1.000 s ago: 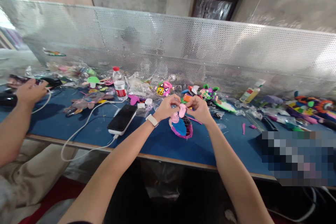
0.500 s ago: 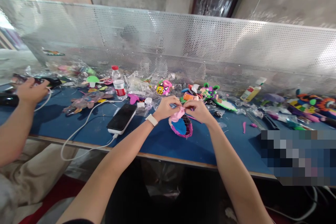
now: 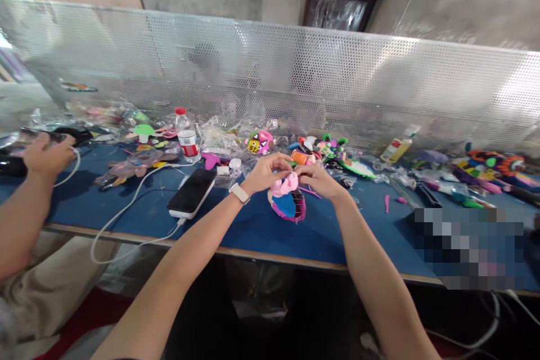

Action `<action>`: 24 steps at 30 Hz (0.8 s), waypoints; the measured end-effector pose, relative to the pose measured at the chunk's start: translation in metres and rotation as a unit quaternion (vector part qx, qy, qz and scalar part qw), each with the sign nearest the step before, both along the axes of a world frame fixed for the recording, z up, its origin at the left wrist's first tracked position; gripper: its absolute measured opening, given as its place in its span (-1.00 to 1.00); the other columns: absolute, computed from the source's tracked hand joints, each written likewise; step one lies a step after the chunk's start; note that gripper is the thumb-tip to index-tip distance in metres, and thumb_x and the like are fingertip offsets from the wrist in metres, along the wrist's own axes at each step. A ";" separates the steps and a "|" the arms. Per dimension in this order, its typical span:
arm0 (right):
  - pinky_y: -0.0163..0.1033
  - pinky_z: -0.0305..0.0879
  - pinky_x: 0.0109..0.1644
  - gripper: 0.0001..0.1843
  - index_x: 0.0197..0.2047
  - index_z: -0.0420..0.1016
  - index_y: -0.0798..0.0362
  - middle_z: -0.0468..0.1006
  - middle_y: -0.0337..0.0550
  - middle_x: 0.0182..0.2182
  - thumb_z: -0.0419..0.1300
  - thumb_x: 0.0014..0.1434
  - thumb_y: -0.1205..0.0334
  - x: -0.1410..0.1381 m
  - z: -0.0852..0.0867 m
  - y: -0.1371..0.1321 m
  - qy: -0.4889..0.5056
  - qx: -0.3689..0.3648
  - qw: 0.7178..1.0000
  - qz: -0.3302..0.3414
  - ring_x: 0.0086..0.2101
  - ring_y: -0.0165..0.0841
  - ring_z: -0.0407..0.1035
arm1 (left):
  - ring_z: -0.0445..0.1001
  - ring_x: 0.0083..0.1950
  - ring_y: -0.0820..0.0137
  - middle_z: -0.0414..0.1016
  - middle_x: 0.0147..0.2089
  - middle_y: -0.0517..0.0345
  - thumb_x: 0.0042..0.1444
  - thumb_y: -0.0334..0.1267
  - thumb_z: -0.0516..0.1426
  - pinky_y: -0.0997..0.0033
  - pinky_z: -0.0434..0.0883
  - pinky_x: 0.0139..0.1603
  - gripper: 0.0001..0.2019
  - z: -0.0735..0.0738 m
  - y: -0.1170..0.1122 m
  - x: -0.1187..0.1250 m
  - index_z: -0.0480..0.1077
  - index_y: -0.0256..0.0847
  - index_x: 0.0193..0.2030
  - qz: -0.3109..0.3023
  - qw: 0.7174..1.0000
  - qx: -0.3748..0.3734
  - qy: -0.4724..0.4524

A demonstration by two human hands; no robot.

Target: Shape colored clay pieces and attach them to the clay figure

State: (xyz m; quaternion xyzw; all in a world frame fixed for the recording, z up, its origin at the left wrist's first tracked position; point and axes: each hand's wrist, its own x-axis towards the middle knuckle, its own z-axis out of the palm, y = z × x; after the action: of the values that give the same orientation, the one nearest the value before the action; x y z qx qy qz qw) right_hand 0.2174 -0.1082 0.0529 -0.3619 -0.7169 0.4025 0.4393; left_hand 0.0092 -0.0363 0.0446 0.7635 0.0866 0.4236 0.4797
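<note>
Over the blue table (image 3: 253, 236), my left hand (image 3: 270, 173) and my right hand (image 3: 314, 175) meet with pinched fingers on a lump of pink modelling clay (image 3: 283, 185). Its surface looks soft and crumpled. Just under it is a rounded piece with a blue middle, a dark side crossed by thin lines and a magenta rim (image 3: 291, 216); whether the clay is joined to it I cannot tell. A thin magenta strip (image 3: 311, 192) lies behind my right hand. My left wrist wears a pale band (image 3: 239, 193).
Left of my hands lies a black-screened device (image 3: 192, 192) on a white cable. Behind stand a red-capped bottle (image 3: 187, 138) and coloured clay figures (image 3: 260, 142) among plastic wrap. A glue-like bottle (image 3: 399, 149) leans against the perforated metal screen (image 3: 358, 79). A co-worker's hand (image 3: 48, 154) holds a phone-like object.
The pink clay sits slightly differently between my fingers, its lower edge more spread out. The whole view has shifted a little; both hands stay pinched on the clay.
</note>
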 end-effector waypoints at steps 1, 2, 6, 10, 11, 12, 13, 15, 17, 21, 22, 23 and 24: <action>-0.37 0.21 -0.46 -0.92 -0.36 0.62 0.05 0.45 -0.34 -0.56 0.27 0.07 0.29 -0.001 -0.002 -0.001 0.025 -0.028 0.999 0.010 -0.56 -0.51 0.25 | 0.64 -0.15 0.37 0.67 -0.17 0.01 0.16 -0.17 0.36 0.29 0.55 -0.04 -0.63 0.001 0.000 0.000 0.47 -0.24 0.05 -0.001 1.000 0.000 -0.004; -0.40 0.10 -0.54 -0.94 -0.35 0.59 0.06 0.36 -0.40 -0.63 0.27 0.08 0.28 -0.003 -0.004 -0.001 0.052 -0.055 0.997 0.018 -0.63 -0.55 0.14 | 0.64 -0.16 0.37 0.67 -0.17 0.01 0.16 -0.15 0.36 0.29 0.55 -0.04 -0.64 0.003 -0.001 0.000 0.47 -0.24 0.04 -0.002 1.000 0.000 -0.007; -0.46 -0.11 -0.69 -0.87 -0.28 0.48 0.02 0.20 -0.54 -0.75 0.31 0.12 0.19 -0.011 -0.010 -0.002 0.134 -0.130 0.982 0.044 -0.78 -0.61 -0.08 | 0.64 -0.17 0.37 0.66 -0.18 0.01 0.15 -0.09 0.37 0.30 0.56 -0.08 -0.63 0.006 -0.001 0.001 0.46 -0.23 -0.02 0.000 1.000 -0.005 -0.024; -0.47 -0.12 -0.76 -0.70 -0.26 0.44 -0.01 0.21 -0.57 -0.79 0.39 0.12 0.00 -0.018 -0.009 -0.006 0.164 -0.151 0.973 0.058 -0.84 -0.62 -0.12 | 0.63 -0.16 0.36 0.65 -0.18 0.01 0.13 -0.01 0.39 0.30 0.55 -0.09 -0.63 0.007 -0.002 0.002 0.47 -0.21 -0.09 0.020 0.999 -0.012 -0.041; -0.47 -0.11 -0.77 -0.66 -0.25 0.45 -0.01 0.23 -0.56 -0.78 0.41 0.11 -0.04 -0.020 -0.009 -0.008 0.165 -0.151 0.973 0.058 -0.85 -0.62 -0.12 | 0.63 -0.17 0.36 0.64 -0.19 0.02 0.14 0.00 0.38 0.31 0.55 -0.10 -0.64 0.007 -0.003 0.003 0.48 -0.21 -0.11 0.023 0.999 -0.010 -0.046; -0.47 -0.10 -0.78 -0.64 -0.23 0.46 -0.01 0.24 -0.56 -0.78 0.43 0.11 -0.07 -0.021 -0.008 -0.009 0.164 -0.149 0.973 0.056 -0.85 -0.62 -0.11 | 0.62 -0.18 0.37 0.64 -0.20 0.02 0.15 0.01 0.38 0.32 0.55 -0.12 -0.65 0.007 -0.003 0.003 0.49 -0.21 -0.13 0.027 0.998 -0.006 -0.052; -0.46 -0.10 -0.78 -0.62 -0.22 0.47 -0.01 0.26 -0.56 -0.78 0.44 0.11 -0.08 -0.023 -0.008 -0.010 0.164 -0.146 0.974 0.052 -0.86 -0.62 -0.11 | 0.61 -0.19 0.38 0.63 -0.21 0.03 0.15 0.01 0.37 0.33 0.54 -0.13 -0.66 0.007 -0.003 0.003 0.50 -0.21 -0.15 0.032 0.998 -0.001 -0.059; -0.46 -0.10 -0.80 -0.60 -0.21 0.48 -0.02 0.24 -0.57 -0.78 0.46 0.11 -0.10 -0.029 -0.010 -0.011 0.171 -0.134 0.975 0.037 -0.86 -0.62 -0.13 | 0.59 -0.21 0.38 0.62 -0.21 0.03 0.14 0.03 0.37 0.34 0.54 -0.15 -0.65 0.006 -0.003 0.004 0.52 -0.22 -0.18 0.041 0.996 -0.002 -0.074; -0.45 -0.09 -0.80 -0.58 -0.23 0.46 -0.04 0.16 -0.60 -0.81 0.47 0.10 -0.14 -0.037 -0.012 -0.010 0.188 -0.116 0.975 0.013 -0.86 -0.61 -0.16 | 0.59 -0.22 0.37 0.63 -0.21 0.03 0.07 0.04 0.41 0.34 0.53 -0.16 -0.62 0.004 -0.001 0.005 0.53 -0.23 -0.19 0.044 0.996 -0.017 -0.082; -0.42 0.03 -0.76 -0.55 -0.26 0.41 -0.08 0.09 -0.61 -0.80 0.45 0.12 -0.22 -0.053 -0.015 -0.006 0.217 -0.089 0.972 -0.031 -0.83 -0.58 -0.11 | 0.60 -0.21 0.34 0.65 -0.19 0.00 0.01 0.01 0.43 0.33 0.54 -0.16 -0.59 -0.002 0.007 0.005 0.56 -0.24 -0.14 0.043 0.993 -0.076 -0.080; -0.41 0.05 -0.75 -0.55 -0.25 0.41 -0.09 0.11 -0.60 -0.78 0.44 0.12 -0.22 -0.055 -0.015 -0.006 0.230 -0.080 0.969 -0.046 -0.82 -0.57 -0.09 | 0.61 -0.19 0.34 0.66 -0.16 -0.01 0.04 0.00 0.41 0.31 0.55 -0.13 -0.60 -0.004 0.008 0.005 0.56 -0.24 -0.10 0.044 0.990 -0.097 -0.088; -0.40 0.06 -0.74 -0.56 -0.23 0.41 -0.10 0.15 -0.58 -0.75 0.45 0.12 -0.21 -0.056 -0.015 -0.005 0.246 -0.072 0.965 -0.062 -0.81 -0.57 -0.08 | 0.62 -0.15 0.33 0.66 -0.12 -0.02 0.06 -0.02 0.39 0.28 0.56 -0.08 -0.60 -0.005 0.010 0.004 0.56 -0.23 -0.06 0.042 0.987 -0.117 -0.099; -0.40 0.07 -0.74 -0.56 -0.21 0.42 -0.11 0.22 -0.56 -0.71 0.46 0.10 -0.19 -0.056 -0.014 -0.004 0.263 -0.066 0.959 -0.079 -0.80 -0.58 -0.08 | 0.62 -0.11 0.31 0.66 -0.06 -0.04 0.07 -0.06 0.38 0.24 0.57 -0.03 -0.60 -0.005 0.011 0.003 0.55 -0.22 -0.01 0.037 0.984 -0.132 -0.110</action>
State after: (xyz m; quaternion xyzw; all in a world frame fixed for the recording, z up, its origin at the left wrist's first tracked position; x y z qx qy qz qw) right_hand 0.1614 -0.1121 0.0385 -0.3269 -0.5174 0.4941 0.6175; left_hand 0.0127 -0.0256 0.0393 0.6387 0.1164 0.5072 0.5668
